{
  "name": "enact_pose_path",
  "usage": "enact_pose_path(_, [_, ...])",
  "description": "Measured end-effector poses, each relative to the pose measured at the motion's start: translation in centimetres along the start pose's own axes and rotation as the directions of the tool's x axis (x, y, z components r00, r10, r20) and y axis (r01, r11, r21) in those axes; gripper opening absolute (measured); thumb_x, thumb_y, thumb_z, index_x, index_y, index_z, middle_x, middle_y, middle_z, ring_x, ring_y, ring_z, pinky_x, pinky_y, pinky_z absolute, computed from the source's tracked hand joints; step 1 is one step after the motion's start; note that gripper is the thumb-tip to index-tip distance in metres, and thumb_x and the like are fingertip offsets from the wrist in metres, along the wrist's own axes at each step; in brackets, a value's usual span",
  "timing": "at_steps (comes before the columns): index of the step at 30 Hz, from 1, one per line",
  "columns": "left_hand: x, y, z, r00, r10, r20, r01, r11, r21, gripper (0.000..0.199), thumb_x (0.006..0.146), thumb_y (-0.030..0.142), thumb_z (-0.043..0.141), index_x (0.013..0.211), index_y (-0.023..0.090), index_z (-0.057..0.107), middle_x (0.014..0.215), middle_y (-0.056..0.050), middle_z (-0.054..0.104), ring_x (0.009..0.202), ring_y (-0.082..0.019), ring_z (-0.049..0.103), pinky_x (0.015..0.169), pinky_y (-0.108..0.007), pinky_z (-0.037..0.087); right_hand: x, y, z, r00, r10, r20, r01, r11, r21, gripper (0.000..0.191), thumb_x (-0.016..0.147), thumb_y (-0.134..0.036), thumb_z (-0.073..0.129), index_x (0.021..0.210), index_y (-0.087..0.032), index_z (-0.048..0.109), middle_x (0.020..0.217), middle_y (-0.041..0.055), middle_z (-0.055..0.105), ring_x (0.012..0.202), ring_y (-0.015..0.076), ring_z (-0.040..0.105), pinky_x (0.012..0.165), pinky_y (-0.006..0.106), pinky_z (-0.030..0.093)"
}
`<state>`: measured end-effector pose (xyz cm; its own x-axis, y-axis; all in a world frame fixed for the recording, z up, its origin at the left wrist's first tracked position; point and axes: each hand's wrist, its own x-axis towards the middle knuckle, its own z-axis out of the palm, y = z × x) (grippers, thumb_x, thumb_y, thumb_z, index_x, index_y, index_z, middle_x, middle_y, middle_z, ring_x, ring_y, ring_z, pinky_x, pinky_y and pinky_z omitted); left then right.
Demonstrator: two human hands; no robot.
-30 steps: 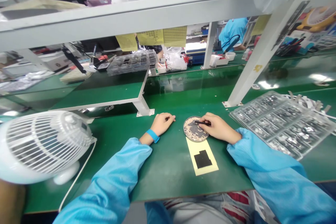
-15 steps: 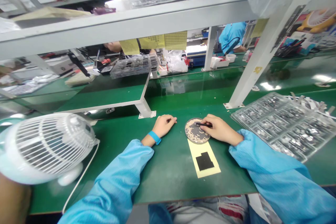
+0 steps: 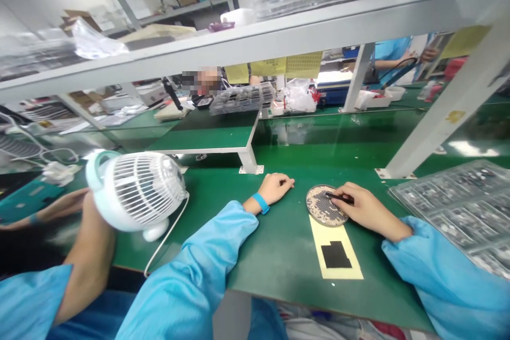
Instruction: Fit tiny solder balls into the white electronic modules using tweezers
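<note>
My right hand [image 3: 360, 207] pinches a thin black tool [image 3: 343, 198], its tip over a round plate [image 3: 319, 212] covered with small beige pieces around a grey dotted middle. Below the plate lies a yellow sheet [image 3: 322, 239] bearing a black notched piece [image 3: 336, 255]. My left hand [image 3: 275, 188], with a blue band at the wrist, rests on the green table to the left of the plate. Its fingers are curled in, and whether anything is between them is too small to make out.
A white fan [image 3: 149, 188] stands at the left, beside a co-worker's arm [image 3: 90, 255]. Compartment boxes [image 3: 470, 207] lie at the right. A metal shelf post [image 3: 438, 117] and a low green stand [image 3: 207, 135] rise behind my hands.
The view has turned left, so everything appears shifted right and more of the co-worker at the left shows. My right hand still holds the black tool over the plate.
</note>
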<state>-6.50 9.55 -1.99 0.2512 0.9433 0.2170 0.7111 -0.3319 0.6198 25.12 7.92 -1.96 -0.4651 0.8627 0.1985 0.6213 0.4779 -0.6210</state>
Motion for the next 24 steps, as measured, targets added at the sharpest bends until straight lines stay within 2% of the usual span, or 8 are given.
enact_pose_path(6, [0.0,-0.12,0.14,1.0,0.002,-0.008,-0.002,1.0,0.002,0.038,0.1,0.045,0.055,0.079,0.024,0.078,0.082,-0.001,0.076,0.078,-0.018,0.066,0.078,-0.031,0.046,0.05,-0.13,0.06,1.0,0.017,-0.012,-0.017,0.999,0.035,0.028,0.097,-0.048,0.056,0.1,-0.025,0.072,0.099,0.0083,0.067,0.092,0.0251,0.065,0.083,0.043,0.052])
enact_pose_path(16, [-0.06,-0.24,0.18,1.0,0.012,-0.007,-0.012,1.0,-0.002,0.038,0.101,0.044,0.055,0.078,0.024,0.078,0.083,0.0,0.076,0.078,-0.017,0.066,0.076,-0.031,0.045,-0.07,-0.09,-0.02,1.0,0.014,0.002,-0.014,1.0,0.015,0.027,0.099,-0.049,0.056,0.103,-0.027,0.071,0.104,0.0072,0.066,0.098,0.0242,0.064,0.086,0.042,0.052])
enact_pose_path(24, [0.02,-0.05,-0.06,1.0,0.01,0.003,-0.01,1.0,0.006,0.037,0.1,0.044,0.055,0.078,0.024,0.077,0.084,0.0,0.076,0.08,-0.017,0.066,0.078,-0.03,0.044,-0.08,-0.38,-0.16,1.0,0.007,0.006,-0.007,1.0,-0.006,0.02,0.097,-0.04,0.059,0.103,-0.025,0.071,0.099,0.0054,0.063,0.089,0.0203,0.062,0.082,0.038,0.051])
